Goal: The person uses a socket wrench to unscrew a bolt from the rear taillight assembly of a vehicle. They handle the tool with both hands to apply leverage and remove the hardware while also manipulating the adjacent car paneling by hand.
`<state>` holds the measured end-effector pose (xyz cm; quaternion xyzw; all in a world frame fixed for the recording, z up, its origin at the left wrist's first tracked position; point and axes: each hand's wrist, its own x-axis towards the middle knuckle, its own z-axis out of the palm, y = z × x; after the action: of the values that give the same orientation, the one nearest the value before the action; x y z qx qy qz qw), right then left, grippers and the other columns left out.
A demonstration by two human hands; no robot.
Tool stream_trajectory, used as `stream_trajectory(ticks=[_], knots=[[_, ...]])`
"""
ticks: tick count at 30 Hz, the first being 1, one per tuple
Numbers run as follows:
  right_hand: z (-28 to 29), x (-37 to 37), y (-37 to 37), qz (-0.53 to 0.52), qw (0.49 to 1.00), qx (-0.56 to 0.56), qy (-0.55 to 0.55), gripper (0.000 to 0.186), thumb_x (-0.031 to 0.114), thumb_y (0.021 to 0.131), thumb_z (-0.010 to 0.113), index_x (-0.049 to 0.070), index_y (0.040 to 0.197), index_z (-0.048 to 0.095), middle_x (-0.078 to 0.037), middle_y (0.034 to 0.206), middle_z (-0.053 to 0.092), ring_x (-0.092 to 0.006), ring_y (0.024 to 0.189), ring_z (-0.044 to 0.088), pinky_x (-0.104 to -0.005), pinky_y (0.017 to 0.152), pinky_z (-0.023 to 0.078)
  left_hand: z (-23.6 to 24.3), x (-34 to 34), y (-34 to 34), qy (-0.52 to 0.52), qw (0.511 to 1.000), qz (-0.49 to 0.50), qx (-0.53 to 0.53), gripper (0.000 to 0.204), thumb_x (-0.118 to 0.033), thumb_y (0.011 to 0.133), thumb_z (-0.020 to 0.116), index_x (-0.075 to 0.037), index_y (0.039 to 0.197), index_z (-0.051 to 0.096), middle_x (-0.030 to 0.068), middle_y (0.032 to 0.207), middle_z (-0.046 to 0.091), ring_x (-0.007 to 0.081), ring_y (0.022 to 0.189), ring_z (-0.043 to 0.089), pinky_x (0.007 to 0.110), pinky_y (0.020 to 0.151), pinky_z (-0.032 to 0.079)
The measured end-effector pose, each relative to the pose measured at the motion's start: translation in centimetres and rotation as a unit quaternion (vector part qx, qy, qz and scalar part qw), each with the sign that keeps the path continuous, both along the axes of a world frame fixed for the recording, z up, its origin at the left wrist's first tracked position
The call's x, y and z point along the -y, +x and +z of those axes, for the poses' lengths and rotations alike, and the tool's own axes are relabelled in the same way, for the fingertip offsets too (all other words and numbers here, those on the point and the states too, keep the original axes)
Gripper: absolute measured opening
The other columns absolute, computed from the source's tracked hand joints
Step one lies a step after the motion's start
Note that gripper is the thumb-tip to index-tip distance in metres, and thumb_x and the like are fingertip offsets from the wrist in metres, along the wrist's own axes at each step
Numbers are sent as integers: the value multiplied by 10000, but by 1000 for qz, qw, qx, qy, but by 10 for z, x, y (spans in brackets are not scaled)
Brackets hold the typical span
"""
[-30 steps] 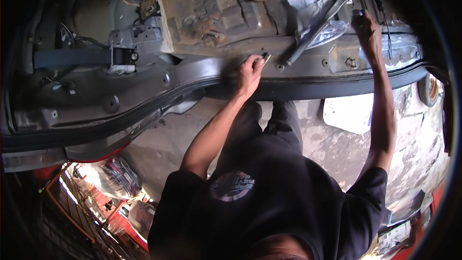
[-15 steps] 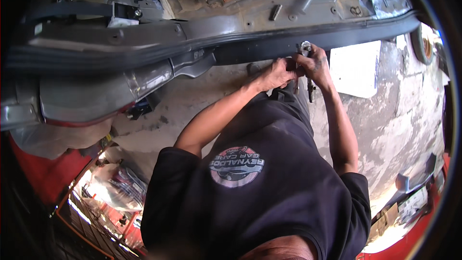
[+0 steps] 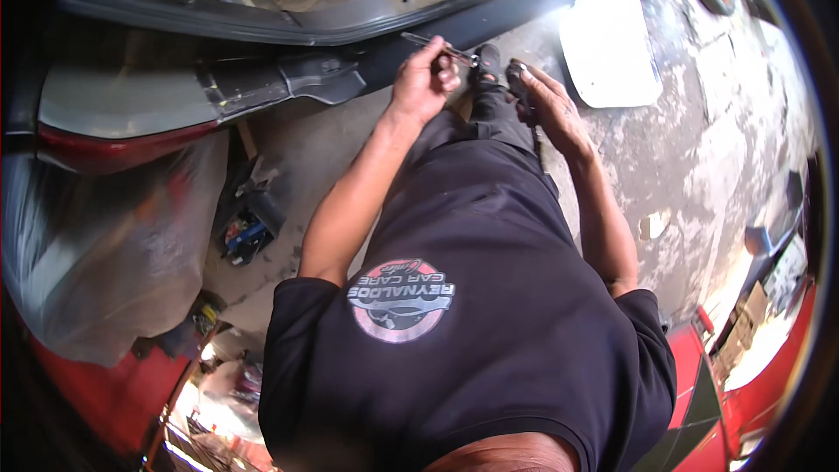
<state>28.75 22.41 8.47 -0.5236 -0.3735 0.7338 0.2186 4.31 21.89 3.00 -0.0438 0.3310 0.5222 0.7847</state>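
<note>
My left hand [image 3: 422, 83] is closed around a slim metal rod [image 3: 461, 55] with a small shiny round end pointing right. Its other end sticks out past my fingers toward the dark car sill [image 3: 489, 28]. My right hand [image 3: 559, 118], to the right and lower, is wrapped round a dark, elongated tool [image 3: 527, 105]. Much of that tool is hidden by the fingers and blends with my dark trousers, so its kind is unclear. The hands are apart, in front of my waist and above my shoe [image 3: 487, 65].
Ahead lies the car's bare metal floor [image 3: 384, 2] with loose small parts on it. At left are a rear light panel [image 3: 131, 100] and clear plastic sheeting [image 3: 105, 245]. A white panel [image 3: 612, 48] lies on the stained concrete floor [image 3: 699, 183]; red bodywork [image 3: 690, 367] stands behind at right.
My hands were together at the sill around a metal tool; now they have separated, the left going left with the rod, the right keeping the dark tool. The view has shifted, showing more floor.
</note>
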Motion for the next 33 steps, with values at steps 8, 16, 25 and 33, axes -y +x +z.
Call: stream_trajectory(ticks=[8,16,25,33], knots=[[4,35,-28,-95,985,-62,126,470,276,996,641,64,1408,568,-23,980,683,-85,850,588,-259,776,486,23,24,16,-5,1000,-11,6,215,-240,1015,581,-56,908,607,-5,752,495,103,629,439,249,540,367],[21,42,-22,3,970,63,236,488,258,914,726,63,1344,601,-28,941,640,-107,843,575,-277,768,480,24,43,26,-21,1000,-4,-13,218,-277,1015,589,-88,910,614,-29,728,495,87,614,446,243,533,370],[30,34,-18,100,970,54,217,602,377,899,709,34,1367,548,-176,1164,653,-277,1089,629,-384,971,463,35,33,34,-1,998,-65,-25,217,-277,1021,576,-92,910,599,-45,697,472,54,545,410,205,449,306],[9,1,-5,-55,992,8,117,515,100,844,654,-4,1346,594,-33,1022,628,-72,827,589,-234,748,494,12,-16,52,6,991,-112,-71,221,-232,1015,543,-24,989,615,48,801,589,165,685,567,336,618,487]])
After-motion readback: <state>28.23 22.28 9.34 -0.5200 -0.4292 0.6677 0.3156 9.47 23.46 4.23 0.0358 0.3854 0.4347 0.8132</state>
